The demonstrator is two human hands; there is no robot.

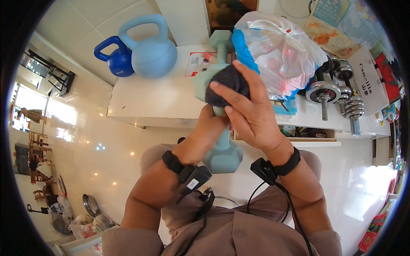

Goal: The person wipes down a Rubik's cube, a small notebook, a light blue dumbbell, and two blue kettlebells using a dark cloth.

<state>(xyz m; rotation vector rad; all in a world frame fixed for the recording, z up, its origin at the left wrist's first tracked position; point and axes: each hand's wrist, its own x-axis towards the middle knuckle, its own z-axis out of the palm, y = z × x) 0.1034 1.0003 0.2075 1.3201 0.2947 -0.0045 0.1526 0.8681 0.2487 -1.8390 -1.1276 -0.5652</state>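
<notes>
My left hand [209,126] is wrapped around the handle of a pale teal dumbbell [223,157], whose lower head hangs beyond the shelf's front edge, above my lap. A black cloth [228,85] covers the upper end. My right hand [256,112] holds that cloth, its fingers spread over it. Behind the cloth, a second pale green dumbbell [221,40] lies on the white shelf [153,99], partly hidden by the cloth and my hands. Under it is a printed red-and-white sheet [193,65].
To the left stand a light blue kettlebell [154,59] and a smaller dark blue kettlebell [120,64]. A knotted plastic bag [278,57] sits right of the dumbbells. Chrome adjustable dumbbells [323,92] lie farther right. Below the shelf, a drawer [315,144] stands pulled out.
</notes>
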